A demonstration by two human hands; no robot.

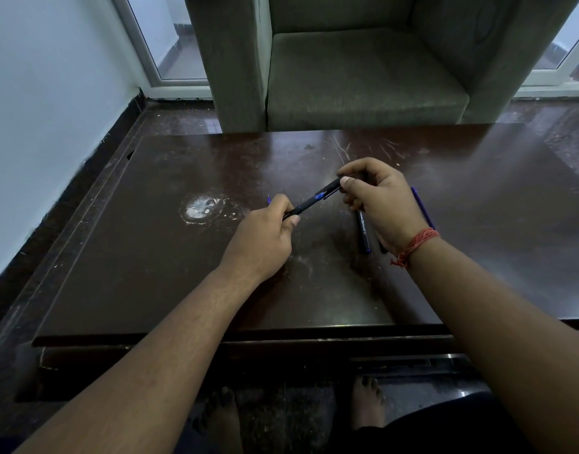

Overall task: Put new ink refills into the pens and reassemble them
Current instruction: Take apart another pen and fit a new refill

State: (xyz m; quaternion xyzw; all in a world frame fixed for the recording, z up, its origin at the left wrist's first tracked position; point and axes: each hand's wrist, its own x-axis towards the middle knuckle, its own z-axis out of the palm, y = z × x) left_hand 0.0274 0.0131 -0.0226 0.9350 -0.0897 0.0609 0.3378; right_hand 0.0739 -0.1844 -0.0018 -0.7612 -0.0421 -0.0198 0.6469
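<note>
both hands, left hand (265, 234) and right hand (376, 204), grip one black pen (314, 201) at opposite ends above the surface (150, 257), likely twisting it together, spare pen (363, 234) just beside.

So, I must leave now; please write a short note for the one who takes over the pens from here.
Left hand: grips the tip end of the black pen.
Right hand: pinches its clip end.
On the table: a second pen lies beside the right hand; a purple piece shows behind the wrist.
Done: cannot tell whether the refill is in.
Left: close this pen, then the others.
</note>
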